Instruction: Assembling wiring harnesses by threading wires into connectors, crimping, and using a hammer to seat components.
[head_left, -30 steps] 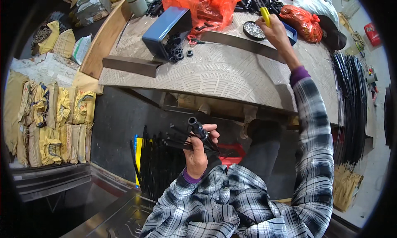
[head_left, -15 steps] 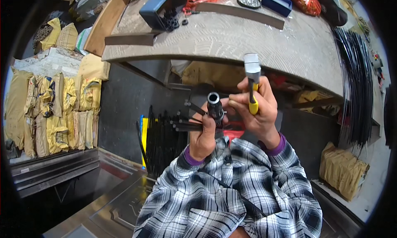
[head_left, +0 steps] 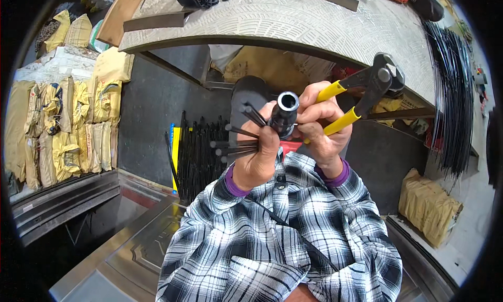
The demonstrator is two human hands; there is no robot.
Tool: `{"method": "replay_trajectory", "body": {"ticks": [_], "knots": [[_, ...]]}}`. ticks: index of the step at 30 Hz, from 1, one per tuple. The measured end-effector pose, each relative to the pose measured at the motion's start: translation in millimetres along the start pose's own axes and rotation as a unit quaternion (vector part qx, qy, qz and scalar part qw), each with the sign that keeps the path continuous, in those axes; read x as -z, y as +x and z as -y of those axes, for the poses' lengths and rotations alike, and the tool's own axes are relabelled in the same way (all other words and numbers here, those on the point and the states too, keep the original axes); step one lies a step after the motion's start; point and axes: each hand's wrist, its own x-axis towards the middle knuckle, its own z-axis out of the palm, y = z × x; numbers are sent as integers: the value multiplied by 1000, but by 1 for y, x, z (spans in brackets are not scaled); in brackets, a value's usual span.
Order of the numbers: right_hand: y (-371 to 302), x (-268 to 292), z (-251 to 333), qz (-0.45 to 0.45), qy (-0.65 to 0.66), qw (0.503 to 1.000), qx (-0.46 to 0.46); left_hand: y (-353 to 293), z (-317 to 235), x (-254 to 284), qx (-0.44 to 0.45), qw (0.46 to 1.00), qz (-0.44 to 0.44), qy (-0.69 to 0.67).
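Observation:
My left hand is closed around a black tube with an open, silvery rim facing up. Several thin black rods fan out leftward from the same grip. My right hand is closed too, holding pincers with yellow handles. Their dark metal head points up and to the right, and the handles stand apart. The thumb and fingertips of that hand come together at the tube's right side, where a small pale tip shows. What they pinch there is too small to name.
Ahead stands a worktable with a metal strip on it. Many black rods stand to my left, and more long rods hang over the table's right end. Yellow-brown wrapped bundles are stacked at far left; another package sits at right.
The pincers have swung from upright to pointing right, and their handles are now spread. Both hands and the tube appear slightly higher in view, with the fingers still meeting at the tube.

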Motion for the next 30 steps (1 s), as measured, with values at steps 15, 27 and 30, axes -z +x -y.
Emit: {"method": "replay_trajectory", "body": {"ticks": [15,27,30], "knots": [[12,-6,7,42,-64,997,-4,-5,8,6,-10,999,-41,0],[11,-9,8,23,-31,998,-39,-16,24,16,-25,999,-9,-27],[12,-10,9,22,-52,998,-35,-14,20,15,-9,999,-18,-37]]}}
